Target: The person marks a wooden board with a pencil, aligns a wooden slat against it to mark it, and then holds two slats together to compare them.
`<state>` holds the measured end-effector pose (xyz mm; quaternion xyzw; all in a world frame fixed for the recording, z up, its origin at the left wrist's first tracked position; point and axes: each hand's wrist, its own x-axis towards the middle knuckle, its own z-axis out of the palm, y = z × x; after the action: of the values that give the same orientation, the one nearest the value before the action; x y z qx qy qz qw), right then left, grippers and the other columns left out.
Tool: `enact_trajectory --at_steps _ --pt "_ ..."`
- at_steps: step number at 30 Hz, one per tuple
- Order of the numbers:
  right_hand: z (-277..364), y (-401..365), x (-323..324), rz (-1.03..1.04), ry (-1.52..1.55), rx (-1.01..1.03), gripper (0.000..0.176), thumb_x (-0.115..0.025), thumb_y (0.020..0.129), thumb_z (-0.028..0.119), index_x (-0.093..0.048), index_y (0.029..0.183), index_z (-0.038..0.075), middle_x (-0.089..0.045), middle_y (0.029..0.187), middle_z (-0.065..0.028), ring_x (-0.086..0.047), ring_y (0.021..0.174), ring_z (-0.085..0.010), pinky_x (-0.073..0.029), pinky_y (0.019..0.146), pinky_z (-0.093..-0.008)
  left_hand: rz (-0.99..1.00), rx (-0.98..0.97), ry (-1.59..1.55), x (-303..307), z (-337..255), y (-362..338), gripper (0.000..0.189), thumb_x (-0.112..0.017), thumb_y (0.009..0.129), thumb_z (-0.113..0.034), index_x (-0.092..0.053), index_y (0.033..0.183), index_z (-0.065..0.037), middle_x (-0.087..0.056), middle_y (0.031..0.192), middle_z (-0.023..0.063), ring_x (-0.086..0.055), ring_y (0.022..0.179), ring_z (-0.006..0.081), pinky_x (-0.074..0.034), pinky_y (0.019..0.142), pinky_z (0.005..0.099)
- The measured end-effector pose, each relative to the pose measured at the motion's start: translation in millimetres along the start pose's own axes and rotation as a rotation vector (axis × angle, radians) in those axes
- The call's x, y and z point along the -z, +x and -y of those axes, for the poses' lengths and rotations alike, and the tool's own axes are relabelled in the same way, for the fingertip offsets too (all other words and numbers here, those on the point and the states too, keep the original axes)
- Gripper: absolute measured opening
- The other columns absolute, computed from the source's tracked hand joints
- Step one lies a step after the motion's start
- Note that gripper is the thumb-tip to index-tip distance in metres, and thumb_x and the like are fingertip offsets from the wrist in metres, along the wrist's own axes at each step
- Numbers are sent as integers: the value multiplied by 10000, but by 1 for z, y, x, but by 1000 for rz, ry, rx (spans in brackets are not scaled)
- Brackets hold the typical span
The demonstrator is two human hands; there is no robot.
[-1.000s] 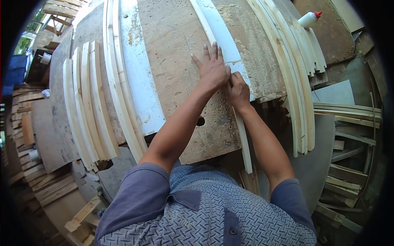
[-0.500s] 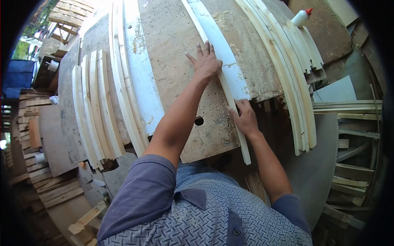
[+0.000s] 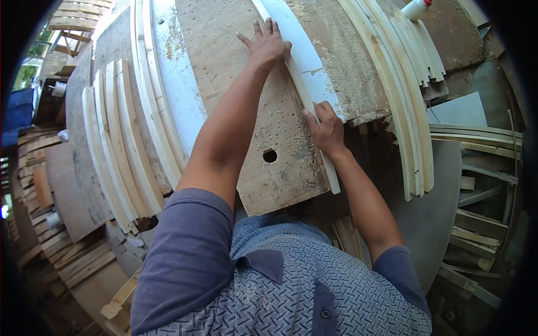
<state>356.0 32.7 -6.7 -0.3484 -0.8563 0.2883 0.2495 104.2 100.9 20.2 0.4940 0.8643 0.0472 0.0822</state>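
My left hand [image 3: 265, 46] lies on the worn plywood board [image 3: 221, 61] with its fingers spread, its thumb side against a long pale wooden strip [image 3: 300, 84]. Nearer my body, my right hand [image 3: 326, 130] is closed around the same strip, fingers on its right side and thumb on top. The strip runs along the right edge of the board, beside a white panel [image 3: 294, 39], and its near end sticks out slightly past my right hand. A dark hole [image 3: 270, 155] shows in the board between my forearms.
Several curved wooden strips [image 3: 124, 140] lie at left, with longer ones [image 3: 154, 92] beside them. More curved strips [image 3: 386, 78] lie at right, near a white bottle [image 3: 414, 10] with a red cap. Stacked wood offcuts [image 3: 479, 224] fill a rack at lower right.
The wooden strip has slid away from me along the board, its near end now closer to the board's edge. Both hands have moved forward with it. The view has also shifted slightly.
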Motion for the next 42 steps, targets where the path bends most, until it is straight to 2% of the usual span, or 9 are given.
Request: enact_trajectory --at_steps 13,15,25,35,38,40,42 --pt "1 67 -25 -32 -33 -9 352 -618 922 282 -670 1077 -31 -629 1023 -180 -650 880 -394 -527 776 -440 -73 -34 36 8 32 72 764 -422 945 -451 -146 1572 -114 -70 1653 29 -7 1515 333 40 1080 772" --pt "2 75 -28 -45 -42 -5 357 -616 922 286 -671 1081 -30 -631 1033 -181 -652 889 -392 -527 786 -441 117 23 -59 29 27 74 816 -491 937 -448 -115 1571 -97 -43 1655 67 56 1507 373 23 1074 778" --pt "3 106 -38 -5 -44 -72 412 -588 929 337 -674 1102 -26 -633 1072 -184 -655 941 -384 -525 823 -442 103 6 -41 37 39 101 800 -465 940 -435 -110 1570 -91 -22 1656 55 48 1508 369 5 1055 801" --pt "6 123 -43 2 -57 -94 411 -592 928 342 -676 1105 -19 -632 1112 -185 -651 969 -381 -523 840 -440 117 16 -44 45 43 116 808 -460 946 -431 -79 1571 -91 -21 1655 71 43 1505 385 2 1072 783" --pt "3 125 -45 4 -46 -84 413 -591 927 344 -676 1105 -19 -632 1118 -185 -650 975 -381 -522 846 -441 109 34 -65 37 48 124 814 -470 946 -442 -79 1573 -102 -15 1653 85 41 1505 386 7 1077 776" --pt "5 126 -44 9 -53 -93 415 -591 926 345 -675 1106 -20 -632 1119 -186 -650 978 -381 -521 849 -441 -61 -17 39 15 59 137 751 -415 950 -449 -144 1574 -129 -71 1653 29 0 1515 335 39 1081 770" --pt "5 127 -44 11 -58 -100 416 -592 926 345 -674 1107 -20 -632 1120 -187 -649 981 -381 -520 852 -441 -64 -9 51 9 61 142 747 -411 952 -448 -140 1576 -138 -68 1653 27 3 1515 336 40 1080 770"
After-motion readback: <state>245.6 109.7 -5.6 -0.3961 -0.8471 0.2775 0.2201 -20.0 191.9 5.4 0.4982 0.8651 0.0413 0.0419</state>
